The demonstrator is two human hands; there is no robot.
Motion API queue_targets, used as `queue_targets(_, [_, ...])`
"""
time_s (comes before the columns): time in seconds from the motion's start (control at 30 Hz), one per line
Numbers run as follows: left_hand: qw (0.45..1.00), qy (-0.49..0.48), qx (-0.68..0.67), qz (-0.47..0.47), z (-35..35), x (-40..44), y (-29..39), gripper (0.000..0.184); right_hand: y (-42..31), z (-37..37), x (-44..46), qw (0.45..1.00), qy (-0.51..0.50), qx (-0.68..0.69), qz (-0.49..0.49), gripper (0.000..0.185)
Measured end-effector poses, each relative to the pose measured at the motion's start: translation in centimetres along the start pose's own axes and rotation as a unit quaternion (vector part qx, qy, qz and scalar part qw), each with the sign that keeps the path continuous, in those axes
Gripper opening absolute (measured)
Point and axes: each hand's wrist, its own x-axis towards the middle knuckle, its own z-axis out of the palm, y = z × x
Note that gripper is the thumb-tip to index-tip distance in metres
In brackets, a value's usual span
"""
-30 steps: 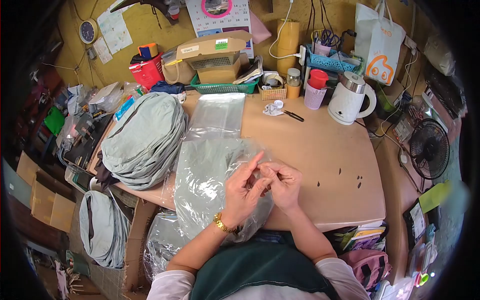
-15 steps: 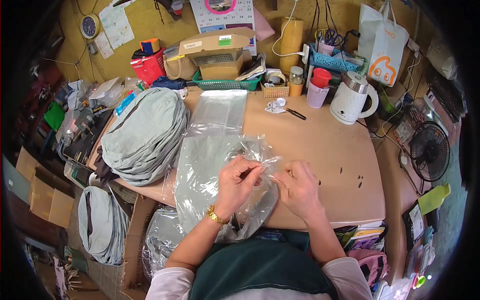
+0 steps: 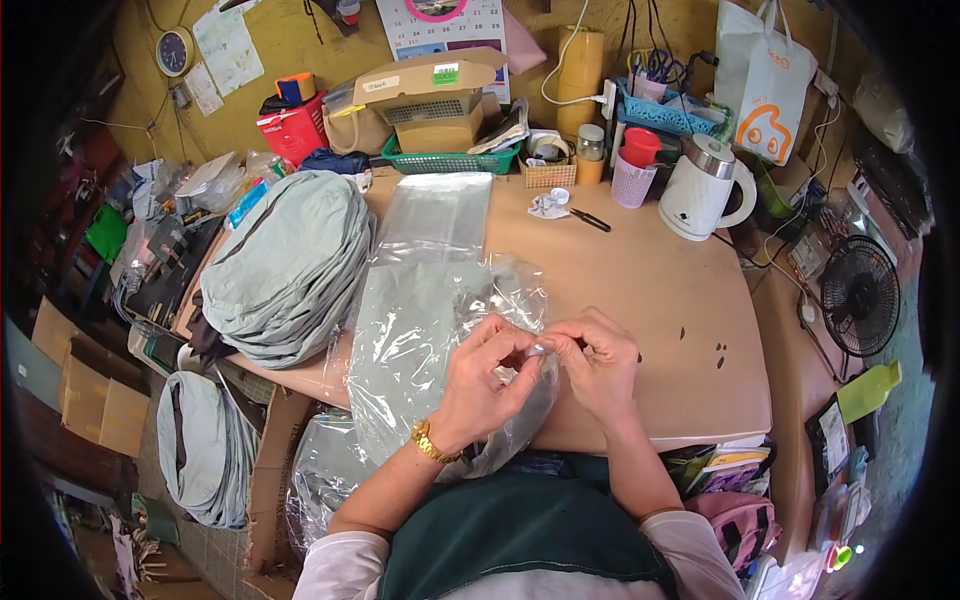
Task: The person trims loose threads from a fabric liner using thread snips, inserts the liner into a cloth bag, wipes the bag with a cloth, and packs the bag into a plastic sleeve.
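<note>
A clear plastic bag (image 3: 405, 345) with folded grey-green fabric inside lies on the table in front of me. Over its right side, my left hand (image 3: 485, 375) pinches the bag's plastic between thumb and fingertips. My right hand (image 3: 603, 365) is closed in a pinch on the same bit of plastic, its fingertips meeting those of the left. What exactly sits between the fingertips is too small to make out. Beyond the bag are flat clear plastic bags (image 3: 437, 215). A large pile of grey-green fabric (image 3: 285, 265) rests to the left.
Thread snips (image 3: 591, 220) and crumpled paper (image 3: 549, 204) lie farther back, near a white kettle (image 3: 703, 190). Several small dark pieces (image 3: 721, 359) are on the table (image 3: 670, 290) at right. More grey-green fabric (image 3: 205, 450) stands low at left beside a cardboard box (image 3: 275, 480).
Both hands have drawn closer, their fingertips now meeting at the bag's edge. The strip of plastic that stuck up between them no longer shows.
</note>
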Motion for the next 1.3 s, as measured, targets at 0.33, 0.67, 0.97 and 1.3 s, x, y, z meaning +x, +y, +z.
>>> queue_targets(0.33, [0.999,-0.001,0.004,-0.046,-0.1,0.2,0.8,0.036,-2.8,-1.5,0.4,0.917,-0.106,-0.33,-0.199,0.008])
queue_targets(0.67, [0.989,-0.027,0.022,0.141,-1.1,1.4,-0.2,0.035,1.4,-2.4,1.2,0.895,-0.247,0.298,0.223,0.022])
queue_targets(0.97, [0.998,0.044,0.0,0.039,-1.0,-0.2,0.2,0.009,1.0,-2.7,2.0,0.979,-0.091,0.064,0.173,0.006])
queue_targets(1.3, [0.989,-0.144,-0.012,0.008,0.6,9.4,-2.9,0.037,5.1,-1.0,1.6,0.978,0.086,0.179,0.059,0.035])
